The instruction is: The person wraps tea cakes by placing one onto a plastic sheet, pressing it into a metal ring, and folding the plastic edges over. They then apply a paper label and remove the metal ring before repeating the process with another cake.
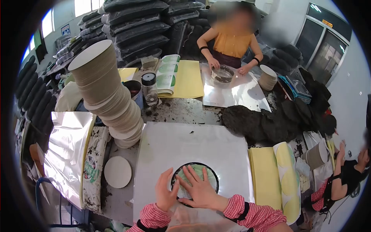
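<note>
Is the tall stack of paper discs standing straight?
No, the stack of discs leans over, its top shifted to the left.

Disc (pixel 195 164): round, black-rimmed, laid flat at the near middle of the silver sheet (pixel 193 143).
Label (pixel 205 172): pale green, printed, spread flat inside the disc's rim.

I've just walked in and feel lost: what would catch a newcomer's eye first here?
The tall, leaning stack of round card discs standing at the left. Then the dark crumbly heap at the right, and the left hand and right hand laid flat on a green-labelled disc nearest the camera.
</note>
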A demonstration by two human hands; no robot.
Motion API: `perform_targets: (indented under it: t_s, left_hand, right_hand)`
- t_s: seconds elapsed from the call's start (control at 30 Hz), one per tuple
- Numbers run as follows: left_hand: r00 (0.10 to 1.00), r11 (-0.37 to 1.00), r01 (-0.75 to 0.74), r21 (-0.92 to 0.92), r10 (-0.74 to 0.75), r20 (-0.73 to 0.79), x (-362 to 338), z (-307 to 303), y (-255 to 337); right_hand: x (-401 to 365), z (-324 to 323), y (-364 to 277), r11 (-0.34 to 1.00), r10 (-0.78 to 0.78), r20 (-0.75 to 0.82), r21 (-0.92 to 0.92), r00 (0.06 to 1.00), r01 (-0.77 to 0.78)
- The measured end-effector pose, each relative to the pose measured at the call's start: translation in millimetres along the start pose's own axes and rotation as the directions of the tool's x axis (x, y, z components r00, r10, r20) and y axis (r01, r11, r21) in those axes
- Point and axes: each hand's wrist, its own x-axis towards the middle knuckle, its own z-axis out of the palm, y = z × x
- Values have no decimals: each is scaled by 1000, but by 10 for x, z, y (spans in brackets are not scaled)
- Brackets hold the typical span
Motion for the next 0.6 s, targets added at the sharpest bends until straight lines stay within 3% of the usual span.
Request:
perform_targets:
  t_s: [0.1,0.13,0.17,0.2,0.23,0.27,0.33,0.37,0.4,0.47,0.5,0.6]
  left_hand:
    - [987,987,154,40,-156,37,-55,35,132]
    - [990,995,-89,52,83,111,-88,19,337]
    - [931,944,-328,44,315,185,-127,8,699]
    - [851,853,-473,222,375,368,-291,161,951]
    - [754,755,-655,30,650,89,-257,117,1267]
    - [761,760,-648,50,644,76,-300,92,1341]
    - [793,788,-606,109,590,152,-439,61,1412]
    - [830,820,-558,131,549,97,-463,17,1441]
    - [840,829,-542,140,531,109,-512,-26,1471]
    - [883,849,-464,253,468,48,-611,-117,1508]
    - [903,866,-419,272,429,22,-638,-176,1512]
    - [992,940,-121,318,121,18,-674,-454,1371]
  right_hand:
    - [-26,59,20,998,35,40,-62,999,-32]
    - [-58,0,57,993,51,220,-113,974,-26]
    - [-85,64,78,995,10,83,-104,996,-2]
    - [-80,133,140,994,-38,-58,-105,998,32]
    - [-115,159,178,1000,-13,-202,17,979,16]
    - [-144,80,223,999,-36,-194,16,980,40]
    - [-213,-65,275,969,237,-323,13,916,-247]
    - [-168,47,287,914,375,-201,242,905,-325]
    - [-106,191,75,910,376,-182,258,909,-324]
    - [27,545,-485,948,45,-231,317,972,32]
    - [-71,613,-575,937,60,-217,349,974,21]
    - [-209,664,-612,781,-48,21,624,999,25]
